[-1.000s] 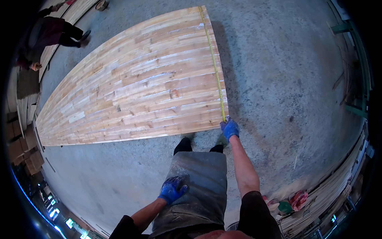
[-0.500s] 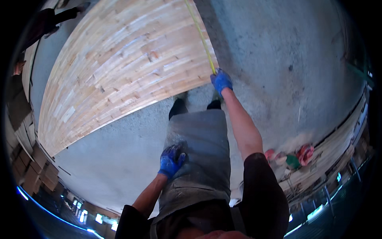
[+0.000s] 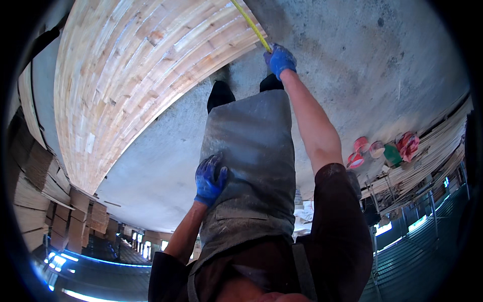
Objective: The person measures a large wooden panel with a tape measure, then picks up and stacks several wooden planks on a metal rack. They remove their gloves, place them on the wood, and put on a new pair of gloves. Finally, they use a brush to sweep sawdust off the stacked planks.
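Observation:
A large panel of glued light wood strips (image 3: pixel 136 75) lies flat on the concrete floor (image 3: pixel 352 65). A yellow measuring tape (image 3: pixel 250 23) runs along the panel's right edge. My right hand (image 3: pixel 279 59), in a blue glove, reaches down to the panel's near right corner and pinches the tape's end there. My left hand (image 3: pixel 209 177), also gloved in blue, rests flat on my thigh over grey dusty trousers and holds nothing. My black shoes (image 3: pixel 220 93) stand just short of the panel's near edge.
Red and pale tape rolls (image 3: pixel 363 152), a green object (image 3: pixel 392 154) and a red rag (image 3: pixel 410 143) lie on the floor at right, beside long stacked boards (image 3: pixel 432 151). Stacks of brown boards (image 3: pixel 45 181) stand at left.
My head has tipped further down and forward, so the panel slid up and left in view. My right hand stays at the corner on the tape; my left stays on my thigh.

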A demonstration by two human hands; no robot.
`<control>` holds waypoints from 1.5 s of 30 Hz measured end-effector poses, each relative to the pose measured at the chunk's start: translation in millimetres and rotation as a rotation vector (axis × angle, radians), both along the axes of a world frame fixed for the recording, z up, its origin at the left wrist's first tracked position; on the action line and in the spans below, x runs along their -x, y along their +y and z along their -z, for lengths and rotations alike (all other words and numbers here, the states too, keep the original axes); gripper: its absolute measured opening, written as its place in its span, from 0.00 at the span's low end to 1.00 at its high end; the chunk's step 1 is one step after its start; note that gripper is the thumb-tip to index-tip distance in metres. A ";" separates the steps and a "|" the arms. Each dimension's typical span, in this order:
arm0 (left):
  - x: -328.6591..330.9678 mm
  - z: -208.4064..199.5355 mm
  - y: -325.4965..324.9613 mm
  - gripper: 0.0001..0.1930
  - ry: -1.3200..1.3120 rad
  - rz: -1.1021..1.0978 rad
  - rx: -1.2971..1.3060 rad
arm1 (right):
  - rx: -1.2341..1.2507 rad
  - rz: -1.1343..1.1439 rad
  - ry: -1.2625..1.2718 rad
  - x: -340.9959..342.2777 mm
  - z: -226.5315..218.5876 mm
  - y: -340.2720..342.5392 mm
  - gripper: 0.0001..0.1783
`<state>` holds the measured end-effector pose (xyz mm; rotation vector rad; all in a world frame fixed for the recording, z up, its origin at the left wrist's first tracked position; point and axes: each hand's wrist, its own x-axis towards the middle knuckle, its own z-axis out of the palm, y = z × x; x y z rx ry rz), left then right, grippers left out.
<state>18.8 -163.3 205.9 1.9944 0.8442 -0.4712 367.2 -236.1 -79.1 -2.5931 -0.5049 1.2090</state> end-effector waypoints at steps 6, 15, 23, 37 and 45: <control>-10.2 2.2 -5.7 0.20 0.051 0.029 0.016 | -0.050 0.031 0.017 -2.7 15.5 1.0 0.21; -17.0 5.0 -12.8 0.20 0.080 0.023 0.023 | -0.116 0.021 -0.038 3.1 38.1 -8.1 0.23; -23.0 5.2 -11.5 0.20 0.084 0.060 -0.005 | -0.099 -0.014 0.014 -6.3 33.1 -6.4 0.22; -100.4 -4.4 -7.8 0.22 0.258 0.027 0.221 | -0.107 0.222 -0.037 76.4 -224.8 -303.2 0.30; -282.8 -48.0 -11.6 0.21 0.237 -0.351 0.426 | 0.459 0.880 0.523 101.2 -297.0 -509.6 0.18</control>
